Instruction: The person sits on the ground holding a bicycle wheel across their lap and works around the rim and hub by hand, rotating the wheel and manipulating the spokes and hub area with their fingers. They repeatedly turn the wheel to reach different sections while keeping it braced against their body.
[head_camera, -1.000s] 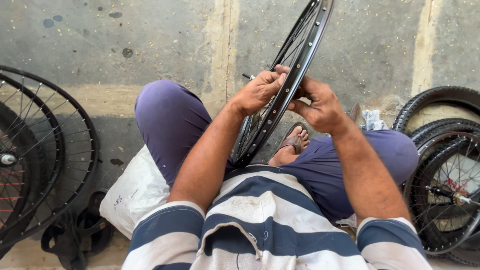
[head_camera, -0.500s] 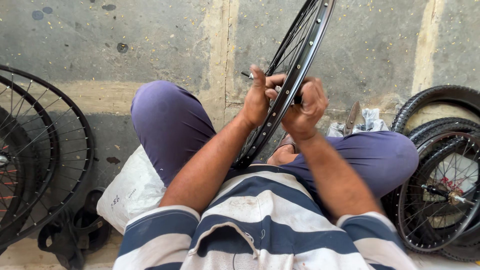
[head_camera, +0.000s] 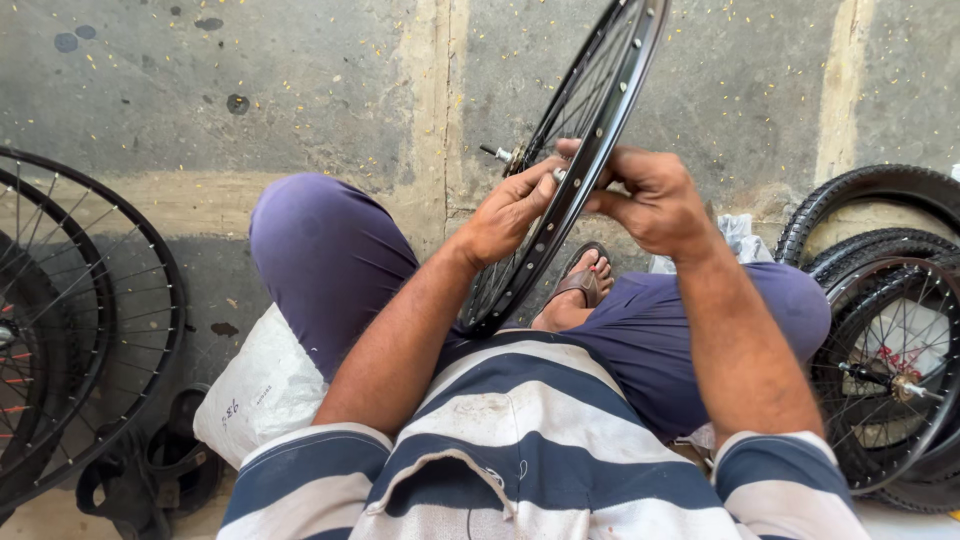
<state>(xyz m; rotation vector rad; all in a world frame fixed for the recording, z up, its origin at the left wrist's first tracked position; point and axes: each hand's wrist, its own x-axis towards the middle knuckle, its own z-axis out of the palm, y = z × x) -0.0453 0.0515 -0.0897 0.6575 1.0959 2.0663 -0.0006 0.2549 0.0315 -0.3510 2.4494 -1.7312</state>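
hands on black wheel rim, upright between knees

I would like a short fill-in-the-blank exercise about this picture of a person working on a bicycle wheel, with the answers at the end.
1. Both hands, the left hand and the right hand, grip the black rim of a bicycle ____.
2. The shirt has a pattern of blue and white ____.
3. A white ____ lies beside the person's left thigh.
4. The person sits on a ____ floor.

Answers: wheel; stripes; bag; concrete
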